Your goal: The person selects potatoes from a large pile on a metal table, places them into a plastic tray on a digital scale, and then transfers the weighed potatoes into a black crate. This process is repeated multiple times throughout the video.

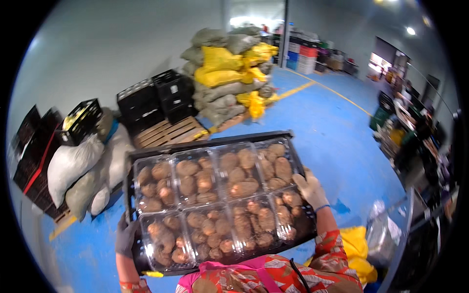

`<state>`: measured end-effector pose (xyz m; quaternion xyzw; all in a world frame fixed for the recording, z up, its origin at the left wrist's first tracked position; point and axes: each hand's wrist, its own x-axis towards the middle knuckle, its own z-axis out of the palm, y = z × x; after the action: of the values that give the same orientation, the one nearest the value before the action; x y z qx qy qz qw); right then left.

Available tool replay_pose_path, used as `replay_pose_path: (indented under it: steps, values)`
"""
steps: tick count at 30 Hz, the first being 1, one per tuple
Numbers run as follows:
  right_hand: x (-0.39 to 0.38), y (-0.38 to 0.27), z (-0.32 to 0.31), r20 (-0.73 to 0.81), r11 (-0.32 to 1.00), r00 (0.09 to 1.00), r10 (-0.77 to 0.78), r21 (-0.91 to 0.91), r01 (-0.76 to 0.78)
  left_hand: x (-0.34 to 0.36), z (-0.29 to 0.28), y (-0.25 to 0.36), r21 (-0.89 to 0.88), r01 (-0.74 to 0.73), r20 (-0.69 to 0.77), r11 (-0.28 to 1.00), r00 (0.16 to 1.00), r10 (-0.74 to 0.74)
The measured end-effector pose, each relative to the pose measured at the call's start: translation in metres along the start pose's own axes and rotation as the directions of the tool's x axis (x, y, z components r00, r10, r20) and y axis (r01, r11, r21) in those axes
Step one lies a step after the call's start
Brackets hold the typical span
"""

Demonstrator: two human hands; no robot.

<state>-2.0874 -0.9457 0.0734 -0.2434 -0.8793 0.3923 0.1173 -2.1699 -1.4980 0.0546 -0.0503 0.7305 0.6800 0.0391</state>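
Held in front of my body is a black plastic crate (215,141) filled with clear plastic boxes (215,178) in two rows. Brown, rough-skinned tubers that look like small taro (244,188) fill the boxes, some with pinkish ends. My left hand (126,238), in a dark grey glove, grips the crate's left side near the front corner. On the right side, my right hand (311,189), in a pale glove, is closed over the rim. The fingers of both hands are partly hidden by the crate.
Beyond the crate lies a wooden pallet (171,132) beside stacked black crates (139,100). Grey and yellow sacks (220,75) are piled at the back. White sacks (73,158) lean at left. Yellow bags (354,244) and a metal-framed cart (408,229) stand close on my right. The floor (332,132) is blue.
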Motion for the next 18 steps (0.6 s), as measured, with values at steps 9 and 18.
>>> replay_pose_path:
  steps: [9, 18]
  values:
    - [0.192, -0.072, 0.096, 0.041, 0.991, 0.998, -0.044, -0.126, 0.049, 0.183, -0.007, 0.005, -0.01, 0.018, -0.031, 1.0, 0.999, -0.018]
    - [0.452, -0.155, 0.248, -0.024, 0.992, 0.994, -0.106, 0.064, 0.108, 0.507, -0.006, 0.037, 0.041, -0.008, -0.022, 0.999, 1.0, 0.009]
